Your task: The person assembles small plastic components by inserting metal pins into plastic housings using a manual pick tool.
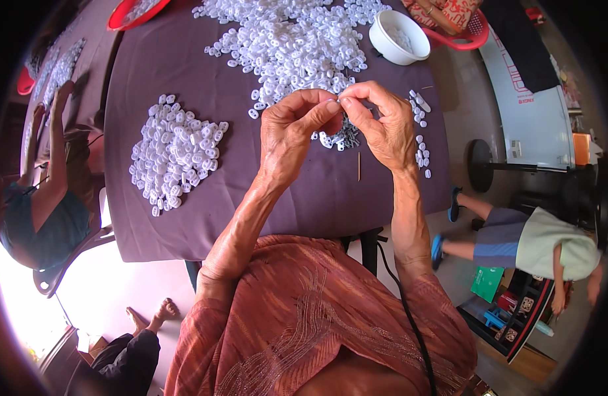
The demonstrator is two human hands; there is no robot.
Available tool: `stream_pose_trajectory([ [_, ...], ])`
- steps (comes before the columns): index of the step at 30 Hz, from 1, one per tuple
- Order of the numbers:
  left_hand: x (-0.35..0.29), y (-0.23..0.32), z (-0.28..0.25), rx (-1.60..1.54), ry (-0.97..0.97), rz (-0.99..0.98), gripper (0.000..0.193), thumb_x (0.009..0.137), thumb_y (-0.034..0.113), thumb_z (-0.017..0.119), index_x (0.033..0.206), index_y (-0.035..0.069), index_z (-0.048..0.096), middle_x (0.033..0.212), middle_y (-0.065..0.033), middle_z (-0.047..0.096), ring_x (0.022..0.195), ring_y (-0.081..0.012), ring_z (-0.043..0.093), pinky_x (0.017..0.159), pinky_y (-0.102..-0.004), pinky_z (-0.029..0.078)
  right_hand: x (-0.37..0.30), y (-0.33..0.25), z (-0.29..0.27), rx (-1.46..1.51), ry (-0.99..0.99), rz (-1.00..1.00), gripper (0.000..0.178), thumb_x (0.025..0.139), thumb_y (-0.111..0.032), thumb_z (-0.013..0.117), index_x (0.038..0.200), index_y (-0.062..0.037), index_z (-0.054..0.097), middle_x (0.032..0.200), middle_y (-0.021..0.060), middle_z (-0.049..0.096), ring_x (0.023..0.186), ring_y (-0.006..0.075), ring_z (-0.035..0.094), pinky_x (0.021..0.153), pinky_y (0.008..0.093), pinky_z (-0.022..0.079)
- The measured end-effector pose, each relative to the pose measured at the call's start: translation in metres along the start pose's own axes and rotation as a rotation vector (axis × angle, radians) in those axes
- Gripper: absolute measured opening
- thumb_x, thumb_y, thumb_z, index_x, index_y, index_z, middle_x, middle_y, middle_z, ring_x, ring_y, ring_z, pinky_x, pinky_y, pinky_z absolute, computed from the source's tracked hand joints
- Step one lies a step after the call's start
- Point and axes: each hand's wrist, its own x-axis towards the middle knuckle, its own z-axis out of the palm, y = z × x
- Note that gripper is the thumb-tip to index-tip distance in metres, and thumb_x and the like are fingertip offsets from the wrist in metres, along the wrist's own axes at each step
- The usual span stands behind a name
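Observation:
Over the table, my left hand [292, 129] and my right hand [385, 125] meet fingertip to fingertip. Both pinch with thumb and forefinger at one spot; whatever sits between the tips is too small and covered to name. Just beneath them lies a bunch of small dark grey pieces [347, 135], partly hidden by the hands. A few white oval plastic pieces [327, 140] lie beside it. Beyond my hands spreads a big heap of similar white plastic pieces [297, 49]. A thin wooden stick [359, 166] rests near my right wrist.
A smaller pile of white pieces [175, 155] lies left on the brown-covered table [251, 178]; short rows [421, 155] lie right. A white tub [399, 36] and red basket [472, 33] stand far right, a red tray [135, 13] far left. Several other people are around.

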Motion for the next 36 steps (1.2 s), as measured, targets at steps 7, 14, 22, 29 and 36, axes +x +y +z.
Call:
stream_pose_trajectory([
  [7, 0.004, -0.005, -0.003, -0.309, -0.002, -0.107, 0.017, 0.081, 0.008, 0.058, 0.094, -0.004, 0.057, 0.081, -0.0105, 0.061, 0.070, -0.0185, 0.061, 0.069, -0.0290, 0.050, -0.002, 0.003, 0.003, 0.072, -0.013, 0.031, 0.009, 0.081, -0.008, 0.057, 0.085, -0.0008, 0.057, 0.078, 0.0034, 0.061, 0.071, 0.0088, 0.056, 0.065, 0.0227, 0.045],
  [14, 0.004, -0.001, -0.003, -0.371, 0.002, -0.179, 0.015, 0.080, 0.003, 0.057, 0.092, -0.005, 0.054, 0.083, -0.0145, 0.062, 0.072, -0.0213, 0.062, 0.070, -0.0317, 0.051, -0.003, 0.007, 0.004, 0.093, 0.006, 0.011, 0.008, 0.082, -0.007, 0.055, 0.087, -0.0005, 0.055, 0.077, 0.0022, 0.059, 0.070, 0.0053, 0.054, 0.062, 0.0194, 0.043],
  [22, -0.002, 0.005, 0.004, -0.334, 0.036, -0.112, 0.013, 0.078, 0.002, 0.058, 0.090, -0.004, 0.055, 0.080, -0.0140, 0.062, 0.070, -0.0207, 0.062, 0.069, -0.0303, 0.051, -0.003, 0.000, 0.002, 0.114, 0.005, 0.013, 0.009, 0.083, -0.007, 0.055, 0.088, -0.0002, 0.054, 0.076, 0.0027, 0.059, 0.068, 0.0054, 0.054, 0.060, 0.0192, 0.043],
  [29, -0.004, 0.006, 0.006, -0.297, 0.052, -0.061, 0.015, 0.077, 0.003, 0.060, 0.089, -0.004, 0.056, 0.079, -0.0126, 0.062, 0.070, -0.0188, 0.062, 0.069, -0.0292, 0.051, -0.003, -0.005, 0.002, 0.079, 0.009, -0.004, 0.008, 0.083, -0.008, 0.055, 0.087, -0.0005, 0.055, 0.074, 0.0025, 0.059, 0.065, 0.0050, 0.054, 0.058, 0.0184, 0.043],
  [36, -0.004, 0.006, 0.006, -0.297, 0.058, -0.060, 0.015, 0.077, 0.002, 0.061, 0.089, -0.004, 0.056, 0.080, -0.0123, 0.062, 0.070, -0.0182, 0.062, 0.069, -0.0286, 0.051, -0.005, -0.005, 0.005, 0.143, 0.039, 0.030, 0.008, 0.083, -0.009, 0.055, 0.086, -0.0013, 0.056, 0.073, 0.0008, 0.058, 0.063, 0.0044, 0.052, 0.055, 0.0178, 0.041],
])
